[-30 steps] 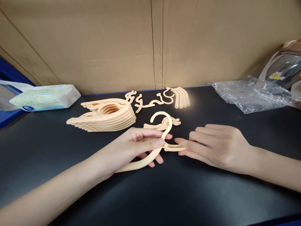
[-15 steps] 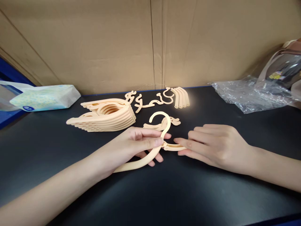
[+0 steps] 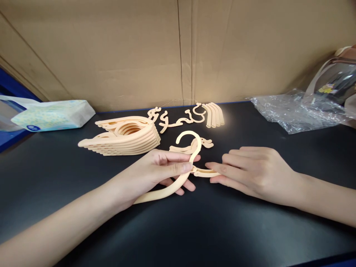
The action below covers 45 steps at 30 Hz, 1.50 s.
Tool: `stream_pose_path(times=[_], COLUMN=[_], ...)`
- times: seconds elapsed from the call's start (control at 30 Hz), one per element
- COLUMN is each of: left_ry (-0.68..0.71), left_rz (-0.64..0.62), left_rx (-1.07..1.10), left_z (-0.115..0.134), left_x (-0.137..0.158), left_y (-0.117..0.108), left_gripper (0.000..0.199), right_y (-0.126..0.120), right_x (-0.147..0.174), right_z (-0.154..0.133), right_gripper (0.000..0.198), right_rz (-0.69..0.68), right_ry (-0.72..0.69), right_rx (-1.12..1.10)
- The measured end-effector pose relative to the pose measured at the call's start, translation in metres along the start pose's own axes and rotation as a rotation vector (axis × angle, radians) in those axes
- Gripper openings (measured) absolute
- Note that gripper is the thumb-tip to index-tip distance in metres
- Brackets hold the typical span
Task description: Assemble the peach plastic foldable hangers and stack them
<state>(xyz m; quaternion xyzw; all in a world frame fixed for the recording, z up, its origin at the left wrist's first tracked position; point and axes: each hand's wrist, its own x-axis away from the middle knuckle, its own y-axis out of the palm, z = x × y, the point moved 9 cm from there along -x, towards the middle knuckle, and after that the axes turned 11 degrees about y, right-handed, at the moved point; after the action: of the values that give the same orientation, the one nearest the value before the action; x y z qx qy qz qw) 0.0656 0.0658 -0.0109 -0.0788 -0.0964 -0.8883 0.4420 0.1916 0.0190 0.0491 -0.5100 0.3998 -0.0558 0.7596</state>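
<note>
A cream plastic folding clothes hanger [image 3: 167, 191] is held between my two hands above the black table. My left hand [image 3: 164, 170] pinches it near the joint below the hook, thumb on top and other fingers beneath. From there the hook curls up and away, and one arm runs back under my left palm. My right hand [image 3: 247, 172] grips the other arm, whose outer end is hidden by the fingers. Just behind the hook lie loose hanger pieces [image 3: 205, 143], partly covered by it.
A stack of folded cream hangers [image 3: 133, 142] sits left of centre. Farther back are loose hooks [image 3: 198, 118] and several hanger arms [image 3: 214, 115]. A tissue pack [image 3: 55, 115] lies at left, a crumpled clear plastic bag [image 3: 292, 111] at right. Cardboard [image 3: 125, 52] stands behind the black table [image 3: 194, 233].
Almost nothing differs. The hook has shifted very slightly left and up, and the fingertips under my left hand have moved a little. Both hands keep their grip.
</note>
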Motion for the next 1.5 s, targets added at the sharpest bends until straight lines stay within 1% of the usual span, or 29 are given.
stream_pose_path(times=[0.3,0.5,0.63,0.77,0.87,1.07,1.3,1.5], left_ry=[0.003,-0.006,-0.008,-0.019,-0.027,-0.031,-0.051,-0.017], left_rz=[0.047,0.043,0.012,-0.005,-0.011,-0.007,-0.012,0.017], left_rx=[0.010,0.000,-0.020,-0.001,-0.009,-0.015,0.001,-0.006], left_z=[-0.001,0.000,0.000,0.000,0.000,-0.001,-0.002,0.002], left_x=[0.000,0.000,0.001,0.001,0.002,0.001,0.001,0.001], left_y=[-0.004,-0.003,0.000,0.002,0.002,-0.001,0.001,0.001], left_gripper=[0.021,0.023,0.021,0.022,0.024,0.024,0.022,0.018], right_y=[0.000,0.000,-0.004,-0.007,-0.007,-0.004,-0.007,-0.009], right_x=[0.000,0.000,-0.001,-0.003,-0.003,-0.001,-0.001,-0.001], right_z=[0.001,-0.001,-0.005,-0.010,-0.008,-0.003,-0.006,-0.010], right_gripper=[0.024,0.023,0.022,0.021,0.021,0.021,0.020,0.018], right_rz=[0.000,0.028,0.054,0.062,0.055,0.048,0.075,0.065], right_ry=[0.023,0.015,-0.002,-0.021,-0.014,-0.005,-0.015,-0.053], right_rx=[0.021,0.065,0.077,0.078,0.080,0.084,0.102,0.089])
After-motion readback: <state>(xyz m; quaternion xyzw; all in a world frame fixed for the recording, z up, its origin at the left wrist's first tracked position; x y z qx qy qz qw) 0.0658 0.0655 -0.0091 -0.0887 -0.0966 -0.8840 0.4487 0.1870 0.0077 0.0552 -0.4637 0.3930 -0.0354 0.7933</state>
